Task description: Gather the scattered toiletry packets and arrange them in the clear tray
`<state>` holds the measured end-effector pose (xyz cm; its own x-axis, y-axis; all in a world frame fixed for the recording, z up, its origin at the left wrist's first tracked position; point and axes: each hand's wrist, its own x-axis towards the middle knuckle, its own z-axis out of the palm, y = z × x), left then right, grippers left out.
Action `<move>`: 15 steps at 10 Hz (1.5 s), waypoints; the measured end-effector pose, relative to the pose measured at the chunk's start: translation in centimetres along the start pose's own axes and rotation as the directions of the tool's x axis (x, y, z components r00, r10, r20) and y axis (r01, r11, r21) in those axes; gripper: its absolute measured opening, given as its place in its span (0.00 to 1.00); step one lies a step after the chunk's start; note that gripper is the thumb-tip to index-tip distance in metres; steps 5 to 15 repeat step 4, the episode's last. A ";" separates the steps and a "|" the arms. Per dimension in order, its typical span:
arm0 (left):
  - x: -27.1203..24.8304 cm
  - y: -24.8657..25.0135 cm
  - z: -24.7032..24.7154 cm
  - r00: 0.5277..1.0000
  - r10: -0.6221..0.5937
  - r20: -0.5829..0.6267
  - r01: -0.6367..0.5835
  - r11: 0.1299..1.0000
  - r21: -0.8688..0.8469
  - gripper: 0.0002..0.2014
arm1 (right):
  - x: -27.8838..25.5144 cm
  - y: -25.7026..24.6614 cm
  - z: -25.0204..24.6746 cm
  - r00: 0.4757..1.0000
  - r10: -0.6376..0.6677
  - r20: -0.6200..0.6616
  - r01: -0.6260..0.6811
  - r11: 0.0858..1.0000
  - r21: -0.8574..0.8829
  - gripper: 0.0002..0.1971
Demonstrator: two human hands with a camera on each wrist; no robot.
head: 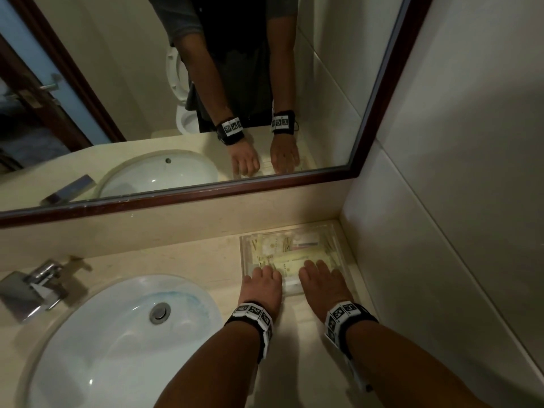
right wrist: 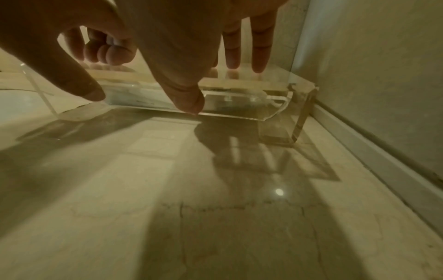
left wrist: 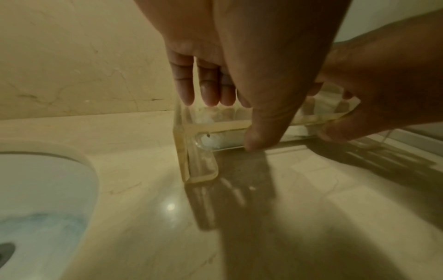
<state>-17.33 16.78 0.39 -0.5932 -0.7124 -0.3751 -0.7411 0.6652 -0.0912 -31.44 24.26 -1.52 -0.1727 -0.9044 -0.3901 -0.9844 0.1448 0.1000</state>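
While leaning over the countertop (head: 191,260), had both hands on the clear tray (head: 242,251) (left wrist: 191,151) (right wrist: 239,106), parked far right in the corner, just beside the side wall (head: 441,201) and close under the mirror (head: 206,195) frame. Spotted the toiletry packets (head: 282,254) lying flat inside it, pale yellow and white mostly, overlapping, print too blurry to read. Couldn't count them tbh.

With the left hand (head: 260,285) (left wrist: 239,56) (right wrist: 72,56), gripped the tray's near wall toward its left end: thumb (left wrist: 261,128) pressed low on the outside face, fingers (left wrist: 187,85) dropped over the rim on the inside, close together. Pretty much a pinch on that wall.

With the right hand (head: 322,282) (right wrist: 179,47) (left wrist: 383,85), same deal further right on the near wall: thumb tip planted at the bottom edge outside, fingers (right wrist: 260,47) reaching over the rim, straighter and slightly fanned, tips down at the packets or the tray floor, couldn't tell which from the wrist view.

Noticed the tray standing on clear side legs, floor raised off the counter, hand shadows thrown on the stone underneath. Left leg seemed to be touching the counter, couldn't say for sure.

Also caught a white sink (head: 117,334) left of the tray with a chrome faucet (head: 32,287) at its far left side, black wristbands (head: 254,315) with square markers on both wrists, plus both arms doubled in the mirror
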 end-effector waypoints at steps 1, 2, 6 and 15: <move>-0.2 -0.5 -0.6 1.000 0.003 0.027 -0.001 0.999 -0.045 0.26 | 0.0 0.2 -0.6 0.999 0.010 -0.049 -0.009 1.000 0.022 0.25; -1.0 -1.0 -1.2 0.998 0.019 0.064 -0.012 0.994 -0.108 0.32 | -0.2 0.5 -1.0 0.999 -0.010 -0.052 0.014 0.998 0.065 0.30; -3.8 -2.9 -2.5 0.999 -0.028 0.017 0.031 0.979 -0.201 0.28 | -1.4 1.0 -0.9 1.000 0.011 0.022 -0.014 0.984 0.178 0.44; -3.8 -2.9 -2.5 0.999 -0.028 0.017 0.031 0.979 -0.201 0.28 | -1.4 1.0 -0.9 1.000 0.011 0.022 -0.014 0.984 0.178 0.44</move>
